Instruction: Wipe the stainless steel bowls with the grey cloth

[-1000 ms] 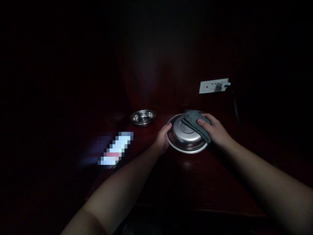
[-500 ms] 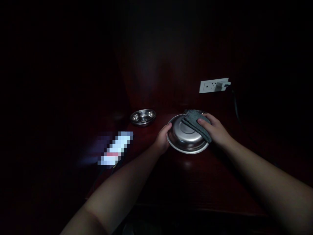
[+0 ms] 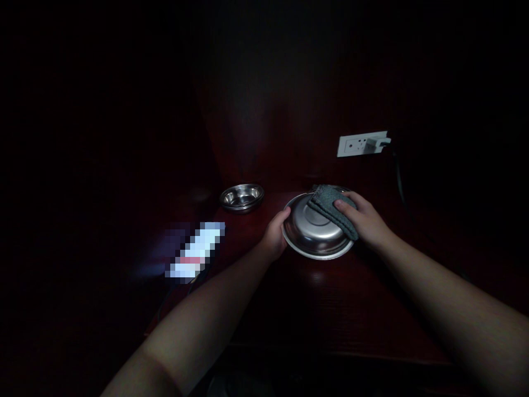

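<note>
A shiny metal bowl (image 3: 312, 237) is held tilted above the dark red table, its rounded underside facing me. My left hand (image 3: 275, 234) grips its left rim, thumb on the outer face and the other fingers hidden behind. At the upper right of the bowl, my right hand (image 3: 363, 218) is closed on a folded grey-green cloth (image 3: 330, 207), thumb on top. The cloth lies against the bowl's underside and over its right rim. Where the right fingers end behind the rim is hidden.
Left of the bowl stand nested metal bowls (image 3: 242, 207), open side up. A lit, pixelated screen (image 3: 196, 253) lies farther left with a cable near it. On the back wall is a white socket panel (image 3: 351, 145) with a plug and hanging dark cord. Surroundings are very dark.
</note>
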Demonstrator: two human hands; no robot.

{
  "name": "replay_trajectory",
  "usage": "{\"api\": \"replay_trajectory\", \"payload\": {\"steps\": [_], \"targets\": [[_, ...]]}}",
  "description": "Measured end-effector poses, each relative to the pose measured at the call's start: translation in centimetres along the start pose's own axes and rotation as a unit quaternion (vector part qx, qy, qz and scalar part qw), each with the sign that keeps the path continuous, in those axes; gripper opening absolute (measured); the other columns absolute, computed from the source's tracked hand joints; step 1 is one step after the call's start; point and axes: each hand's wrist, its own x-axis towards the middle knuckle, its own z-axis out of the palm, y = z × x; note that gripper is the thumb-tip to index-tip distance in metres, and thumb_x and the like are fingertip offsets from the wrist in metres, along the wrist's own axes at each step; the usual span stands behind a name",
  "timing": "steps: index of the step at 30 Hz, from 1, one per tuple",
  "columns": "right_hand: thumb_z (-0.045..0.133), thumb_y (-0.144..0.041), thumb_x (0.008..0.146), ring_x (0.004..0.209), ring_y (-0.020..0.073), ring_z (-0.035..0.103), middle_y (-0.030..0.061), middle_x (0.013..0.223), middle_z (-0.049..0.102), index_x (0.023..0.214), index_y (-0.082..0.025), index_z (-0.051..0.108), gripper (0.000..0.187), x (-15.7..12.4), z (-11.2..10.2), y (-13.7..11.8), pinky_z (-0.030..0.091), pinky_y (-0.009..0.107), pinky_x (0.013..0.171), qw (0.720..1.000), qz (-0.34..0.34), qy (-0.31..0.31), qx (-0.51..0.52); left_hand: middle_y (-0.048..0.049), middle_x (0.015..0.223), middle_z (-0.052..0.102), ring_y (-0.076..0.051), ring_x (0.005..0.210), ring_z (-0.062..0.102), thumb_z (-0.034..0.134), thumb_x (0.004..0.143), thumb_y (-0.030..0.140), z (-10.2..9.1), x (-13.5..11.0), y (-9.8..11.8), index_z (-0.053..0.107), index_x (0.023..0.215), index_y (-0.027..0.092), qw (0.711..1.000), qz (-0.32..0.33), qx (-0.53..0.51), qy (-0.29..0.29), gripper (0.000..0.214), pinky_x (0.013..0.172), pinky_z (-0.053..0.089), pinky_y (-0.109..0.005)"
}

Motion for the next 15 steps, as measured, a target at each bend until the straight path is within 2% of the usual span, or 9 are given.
{"api": "replay_trajectory", "payload": {"steps": [5,15], "targets": [[0.062,-0.053,0.071,0.074,0.0223,0.060,0.0037,0.083,0.063,0.090,-0.022,0.059,0.037,-0.06,0.02,-0.03,0.048,0.038,0.070,1.000,-0.004,-0.004,0.013,-0.0114,0.100,0.070,-0.024,0.111,0.058,0.045,0.086,0.028,-0.11,0.11,-0.03,0.065,0.105,0.010,1.000,0.006,0.007,-0.003,0.033,0.101,0.039,-0.036],[0.061,-0.053,0.071,0.073,0.0213,0.059,0.0024,0.080,0.062,0.089,-0.023,0.058,0.036,0.07,-0.02,0.18,0.047,0.036,0.068,1.000,-0.008,-0.005,0.001,-0.0115,0.099,0.070,-0.024,0.110,0.058,0.042,0.087,0.030,-0.21,0.21,-0.11,0.064,0.106,0.010,1.000,-0.005,0.006,-0.001,0.035,0.101,0.038,-0.037]]}}
